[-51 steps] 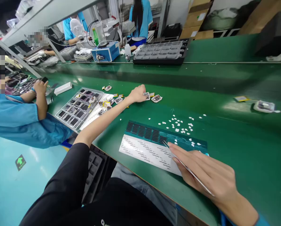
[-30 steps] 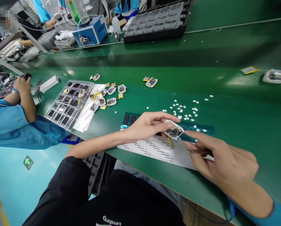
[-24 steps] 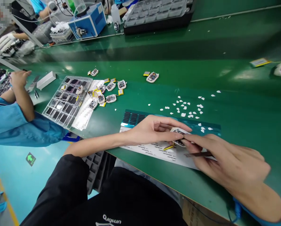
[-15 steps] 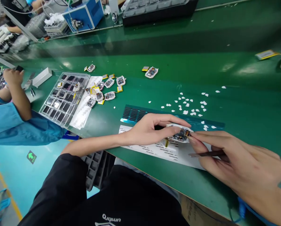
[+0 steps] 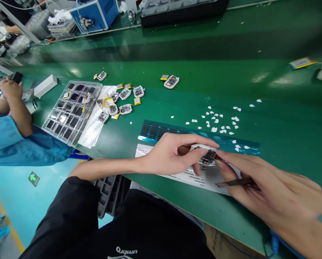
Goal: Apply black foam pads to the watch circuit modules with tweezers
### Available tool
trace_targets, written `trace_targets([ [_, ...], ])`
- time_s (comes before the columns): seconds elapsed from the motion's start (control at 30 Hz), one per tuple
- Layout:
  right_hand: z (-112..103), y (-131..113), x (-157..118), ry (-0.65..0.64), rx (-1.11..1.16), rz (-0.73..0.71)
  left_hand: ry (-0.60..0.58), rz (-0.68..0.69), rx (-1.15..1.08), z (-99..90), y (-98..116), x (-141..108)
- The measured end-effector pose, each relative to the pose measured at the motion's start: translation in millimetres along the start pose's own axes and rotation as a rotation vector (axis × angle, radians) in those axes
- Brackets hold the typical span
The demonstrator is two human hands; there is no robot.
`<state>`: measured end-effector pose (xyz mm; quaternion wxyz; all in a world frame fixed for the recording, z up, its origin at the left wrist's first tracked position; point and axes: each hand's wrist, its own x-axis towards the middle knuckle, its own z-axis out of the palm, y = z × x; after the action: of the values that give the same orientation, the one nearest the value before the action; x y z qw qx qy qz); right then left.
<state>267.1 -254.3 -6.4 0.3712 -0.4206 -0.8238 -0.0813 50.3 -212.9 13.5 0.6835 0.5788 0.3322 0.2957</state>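
A small white device housing [image 5: 210,158] with a bare circuit board is gripped in my left hand [image 5: 174,153], thumb on top and fingers round its far side. At the housing's right end, the thumb and index finger of my right hand [image 5: 268,183] pinch close to the board's edge; what lies between those fingertips is too small to make out. Held lower in the same hand is a slim dark metal tool, apparently tweezers [image 5: 235,182], its tip pointing left. Beneath both hands lies a white printed sheet [image 5: 182,175], beside a blue-green film [image 5: 157,130] with rows of black strips.
Small white paper bits [image 5: 214,129] lie scattered beyond my hands. Several opened housings with yellow batteries [image 5: 125,109] sit left, next to a clear compartment tray [image 5: 72,111]. A co-worker's blue sleeve [image 5: 10,140] is far left. A blue box [image 5: 92,16] stands at the back.
My left fingers have curled further under the housing, and the yellow piece below it no longer shows. The right hand and its tool have shifted slightly downward.
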Motion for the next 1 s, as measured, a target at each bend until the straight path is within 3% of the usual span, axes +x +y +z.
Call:
trace_targets([
  [0.33,-4,10,-4,-0.107,0.08,-0.131,0.094,-0.035,-0.005,10.5,-5,-3],
  [0.63,-2,-3,12,-0.127,0.123,0.204,0.115,0.038,-0.017,11.2,-16,-4],
  [0.83,-6,0,12,-0.103,0.16,0.153,0.048,-0.002,-0.063,7.1,-13,-2],
  [1.0,-6,4,9,-0.043,0.057,0.094,-0.004,-0.057,-0.184,5.2,-13,1],
])
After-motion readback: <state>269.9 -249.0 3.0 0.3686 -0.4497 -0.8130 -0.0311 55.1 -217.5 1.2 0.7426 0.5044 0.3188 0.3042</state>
